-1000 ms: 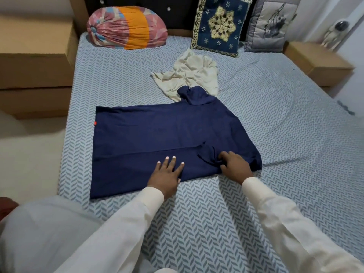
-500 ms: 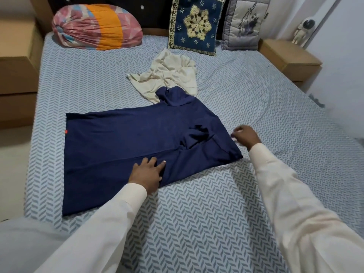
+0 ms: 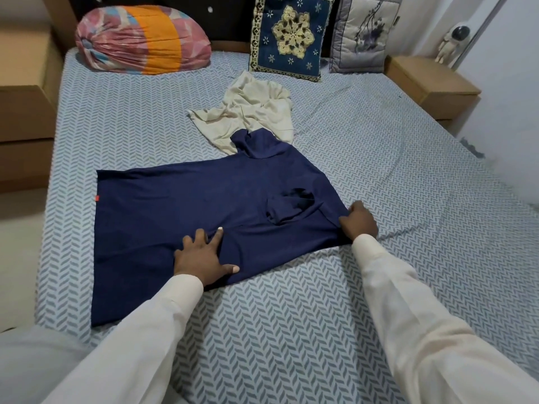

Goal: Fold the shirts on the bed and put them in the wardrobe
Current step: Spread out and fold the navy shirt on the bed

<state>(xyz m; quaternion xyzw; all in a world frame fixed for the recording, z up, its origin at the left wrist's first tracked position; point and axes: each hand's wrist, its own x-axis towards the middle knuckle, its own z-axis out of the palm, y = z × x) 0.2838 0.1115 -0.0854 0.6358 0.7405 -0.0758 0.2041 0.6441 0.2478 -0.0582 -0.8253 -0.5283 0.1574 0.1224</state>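
left hand (image 3: 204,259): palm down, fingers spread, pressing flat on navy shirt (image 3: 175,205) | right hand (image 3: 360,221): fingers curled, gripping the shirt's end | both arms: stretched forward, cream sleeves to wrists

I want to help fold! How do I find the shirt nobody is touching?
Look at the bed with the zigzag sheet, then the dark blue cushion at its head. Just in front lies the cream shirt, crumpled in a heap. The navy shirt beside it is dark and spread flat.

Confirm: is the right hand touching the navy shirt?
Touching. The head view shows the right hand gripping the navy shirt at its edge, with no gap between them.
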